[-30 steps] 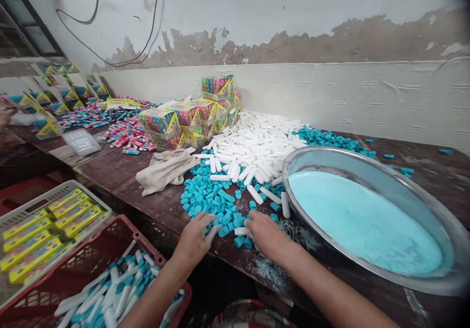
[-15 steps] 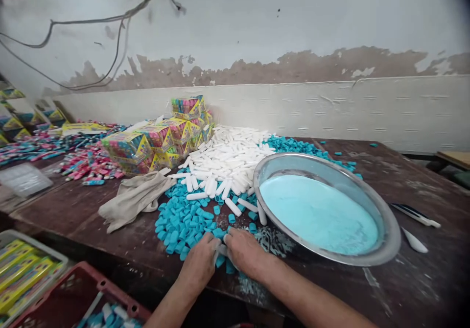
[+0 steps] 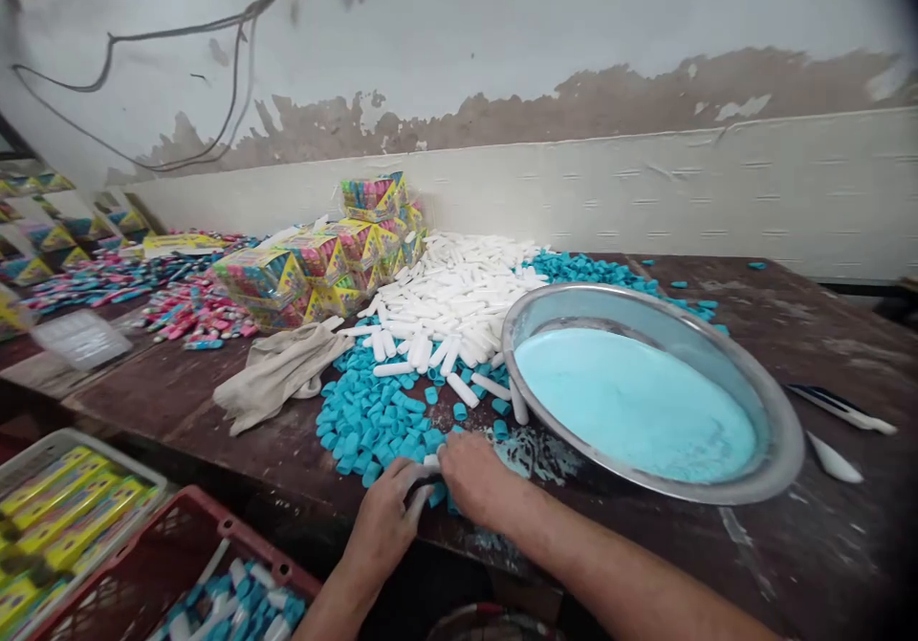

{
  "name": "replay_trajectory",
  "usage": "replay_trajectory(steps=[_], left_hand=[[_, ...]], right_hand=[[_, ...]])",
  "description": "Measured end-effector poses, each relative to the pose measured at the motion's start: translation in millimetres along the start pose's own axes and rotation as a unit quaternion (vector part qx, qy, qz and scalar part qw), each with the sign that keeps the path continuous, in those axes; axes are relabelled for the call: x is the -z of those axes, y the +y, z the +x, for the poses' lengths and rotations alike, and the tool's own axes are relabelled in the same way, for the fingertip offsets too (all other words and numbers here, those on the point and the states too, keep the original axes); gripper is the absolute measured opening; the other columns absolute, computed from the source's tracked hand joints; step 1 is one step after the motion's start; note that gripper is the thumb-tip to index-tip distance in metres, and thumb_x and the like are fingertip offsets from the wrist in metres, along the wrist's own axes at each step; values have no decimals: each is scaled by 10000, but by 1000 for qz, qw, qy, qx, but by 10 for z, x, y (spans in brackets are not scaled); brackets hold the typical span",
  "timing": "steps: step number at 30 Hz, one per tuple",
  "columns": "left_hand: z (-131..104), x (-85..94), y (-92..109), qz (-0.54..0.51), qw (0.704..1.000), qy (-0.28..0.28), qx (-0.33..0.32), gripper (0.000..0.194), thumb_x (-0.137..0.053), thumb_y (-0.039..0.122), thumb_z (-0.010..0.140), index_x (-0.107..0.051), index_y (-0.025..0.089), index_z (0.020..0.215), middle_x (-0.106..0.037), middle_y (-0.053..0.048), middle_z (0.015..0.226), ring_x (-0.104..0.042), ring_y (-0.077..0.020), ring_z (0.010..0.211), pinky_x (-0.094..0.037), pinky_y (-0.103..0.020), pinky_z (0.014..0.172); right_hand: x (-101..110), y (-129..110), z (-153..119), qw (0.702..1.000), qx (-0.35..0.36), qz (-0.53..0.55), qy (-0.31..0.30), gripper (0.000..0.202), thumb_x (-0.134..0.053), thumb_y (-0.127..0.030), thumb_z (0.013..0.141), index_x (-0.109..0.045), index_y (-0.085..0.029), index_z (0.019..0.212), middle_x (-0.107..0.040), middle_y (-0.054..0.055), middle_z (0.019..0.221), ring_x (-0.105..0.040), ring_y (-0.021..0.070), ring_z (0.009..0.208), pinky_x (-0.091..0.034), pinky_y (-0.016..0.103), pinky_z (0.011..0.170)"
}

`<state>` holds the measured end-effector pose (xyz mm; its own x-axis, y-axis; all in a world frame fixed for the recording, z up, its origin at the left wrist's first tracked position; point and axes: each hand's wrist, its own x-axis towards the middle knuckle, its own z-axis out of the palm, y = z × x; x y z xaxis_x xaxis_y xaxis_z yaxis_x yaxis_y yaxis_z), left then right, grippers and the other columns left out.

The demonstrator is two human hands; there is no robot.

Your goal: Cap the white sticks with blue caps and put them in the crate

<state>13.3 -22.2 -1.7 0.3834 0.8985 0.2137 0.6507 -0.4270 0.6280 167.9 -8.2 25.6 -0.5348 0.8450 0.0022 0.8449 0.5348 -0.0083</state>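
Observation:
My left hand [image 3: 385, 515] and my right hand [image 3: 476, 476] are close together over the table's front edge. Both are closed, fingertips nearly meeting around a small white tube [image 3: 431, 460]; most of it is hidden by the fingers. Just beyond lies a heap of short blue caps [image 3: 373, 419], some under and beside my hands. Behind the caps spreads a large pile of white tubes [image 3: 459, 287]. To the right of my right hand, a wide metal basin [image 3: 778, 450] holds pale blue powder [image 3: 631, 402].
Left of the caps lie a crumpled cloth [image 3: 283, 373] and stacked packs of coloured sticks [image 3: 265, 282]. A red crate [image 3: 193, 507] with blue-and-white pieces stands at lower left, beside a tray of yellow boxes [image 3: 154, 478]. A knife [image 3: 842, 407] and white scoop-like piece [image 3: 836, 457] lie right of the basin.
The view has shifted, so more of the crate and tray shows at lower left. My left hand has turned slightly and its thumb stands lower; both hands stay together.

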Motion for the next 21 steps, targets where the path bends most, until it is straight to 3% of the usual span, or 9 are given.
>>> replay_trajectory(steps=[4,7,10,12,14,16,18,21], left_hand=[[26,-20,6,-16,997,73,28,242,-502,322,789,-552,207,996,-618,-57,939,-601,-192,820,-503,-327,731],[65,-25,81,-57,993,81,64,378,-508,417,779,-497,184,1077,-643,-59,921,-629,-193,764,-530,-303,660],[90,-74,143,-68,994,61,52,372,-506,434,783,-510,198,1070,-651,-49,918,-636,-186,775,-535,-264,638],[97,-139,130,-45,997,65,24,323,-509,417,788,-537,214,1038,-647,-49,931,-632,-189,803,-536,-259,645],[96,-219,70,-16,995,95,-15,271,-501,384,801,-556,216,1007,-633,-59,961,-618,-201,862,-535,-273,682],[90,-297,-16,12,987,145,-62,239,-500,345,808,-559,209,995,-618,-72,981,-596,-214,918,-529,-295,729],[81,-364,-103,38,976,192,-98,236,-507,310,806,-548,206,1014,-605,-81,995,-581,-219,947,-524,-310,757],[69,-433,-200,67,968,214,-108,273,-524,274,796,-519,214,1063,-590,-85,1027,-570,-223,970,-525,-319,769]], right_hand=[[130,8,-113,999,-30,6,17,210,-444,-108,720,-571,-149,882,-606,94,864,-531,213,783,-394,313,644],[366,68,-386,998,-58,28,26,177,-464,-91,706,-560,-170,832,-601,64,842,-525,192,743,-378,293,627],[674,274,-775,990,-81,81,83,191,-402,-78,785,-546,-179,860,-582,44,859,-503,168,743,-356,277,650],[853,536,-996,981,-127,73,128,196,-370,-109,830,-542,-188,880,-575,41,832,-501,159,729,-344,264,629],[958,871,-1116,974,-201,32,96,184,-376,-142,847,-555,-184,846,-583,45,784,-525,161,705,-344,262,609],[967,1212,-1122,964,-266,-15,18,176,-417,-131,822,-582,-159,770,-605,77,769,-567,184,711,-362,271,615],[896,1494,-1043,956,-283,-34,-68,172,-462,-52,753,-614,-119,795,-632,136,826,-600,237,777,-389,294,629],[715,1726,-856,951,-289,-19,-104,145,-511,-11,685,-637,-82,670,-651,190,763,-622,295,767,-418,344,635]])
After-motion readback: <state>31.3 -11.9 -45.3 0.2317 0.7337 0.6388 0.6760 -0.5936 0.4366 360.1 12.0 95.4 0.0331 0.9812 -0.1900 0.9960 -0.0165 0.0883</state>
